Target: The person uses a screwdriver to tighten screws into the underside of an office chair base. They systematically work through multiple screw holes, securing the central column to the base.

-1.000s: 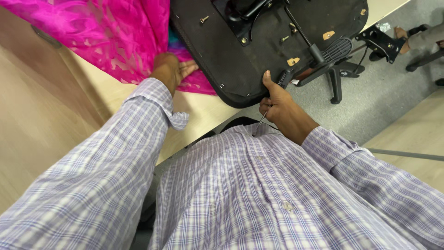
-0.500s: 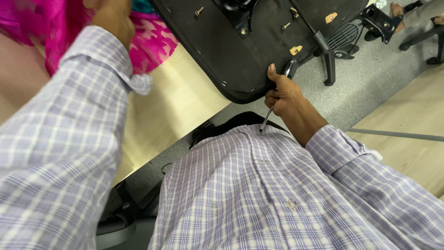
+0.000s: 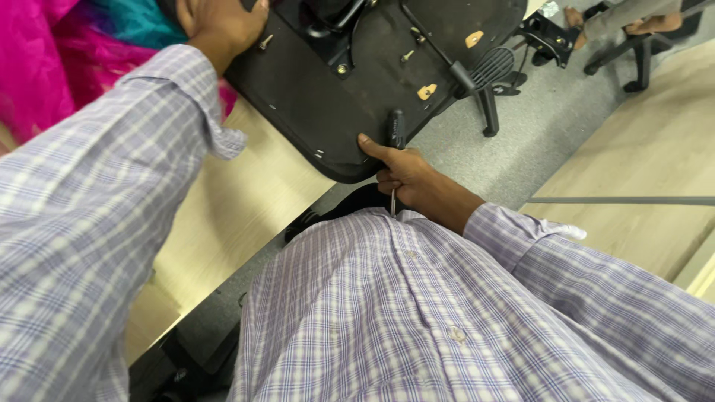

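Head view looks down on an upturned black chair seat [image 3: 350, 89], its underside facing up and resting on a pale wooden table [image 3: 246, 201]; the near rim of the seat overhangs the table edge above the grey floor [image 3: 521, 149]. The right hand [image 3: 402, 175] is closed around a screwdriver [image 3: 397, 134], whose black handle stands against the seat rim and whose thin shaft points down toward the shirt; the thumb presses on the rim. The left hand [image 3: 220, 26] is laid on the far side of the seat, palm down, fingers curled over it beside a loose-looking screw [image 3: 264, 41]; whether anything is gripped there cannot be told. Several screws and brass-coloured fittings are seen on the underside, so the work is judged to be partway, with fastenings apparently left to be dealt with; no screw is being turned now. Bright pink and teal cloth [image 3: 67, 45] lies on the table to the left, close to the seat; open table lies toward the near left; another chair's base [image 3: 491, 97] stands on the floor beyond the rim, narrowing room there.
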